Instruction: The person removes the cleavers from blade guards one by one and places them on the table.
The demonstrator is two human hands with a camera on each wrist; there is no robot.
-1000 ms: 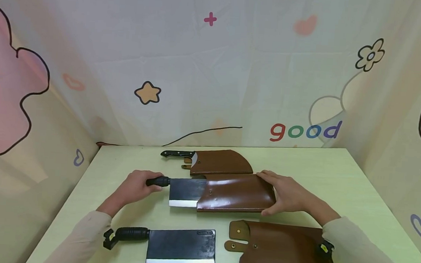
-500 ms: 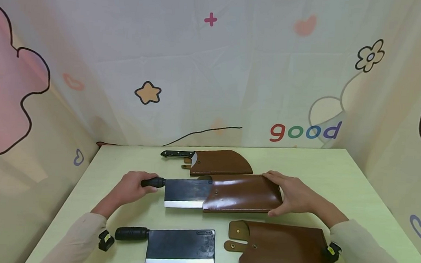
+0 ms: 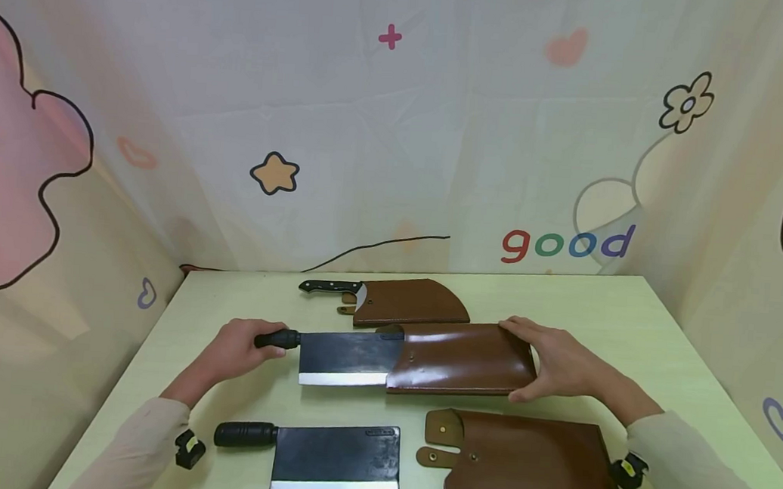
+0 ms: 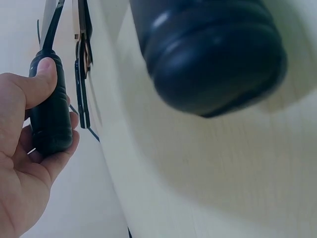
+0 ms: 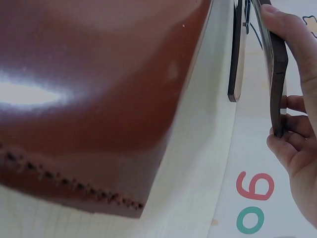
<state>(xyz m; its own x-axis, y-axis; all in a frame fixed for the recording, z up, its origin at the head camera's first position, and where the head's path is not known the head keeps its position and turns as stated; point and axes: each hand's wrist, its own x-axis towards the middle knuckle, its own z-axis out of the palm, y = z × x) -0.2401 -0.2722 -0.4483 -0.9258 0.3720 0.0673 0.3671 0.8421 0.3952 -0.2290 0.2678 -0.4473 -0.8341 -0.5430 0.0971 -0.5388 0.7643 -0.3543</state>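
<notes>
My left hand (image 3: 243, 346) grips the black handle (image 4: 52, 109) of a cleaver (image 3: 343, 356), thumb laid along it in the left wrist view. The far part of that blade is inside a brown leather sheath (image 3: 465, 359); the near part shows bare. At the sheath's closed end my right hand (image 3: 557, 361) holds it by the edges, with thumb and fingers on opposite sides. Below lies a second cleaver (image 3: 337, 460), unsheathed, its handle to the left. To its right is another brown sheath (image 3: 533, 466) with its strap flaps unfastened.
Behind the held sheath, a third knife with a riveted black handle (image 3: 330, 286) sits in a rounded brown sheath (image 3: 415, 303). All of this is on a pale table (image 3: 598, 312). A printed cloth (image 3: 400, 124) hangs at its back and sides.
My left hand has moved left with the cleaver, and my right hand has moved right with the sheath. More of the blade shows outside the sheath.
</notes>
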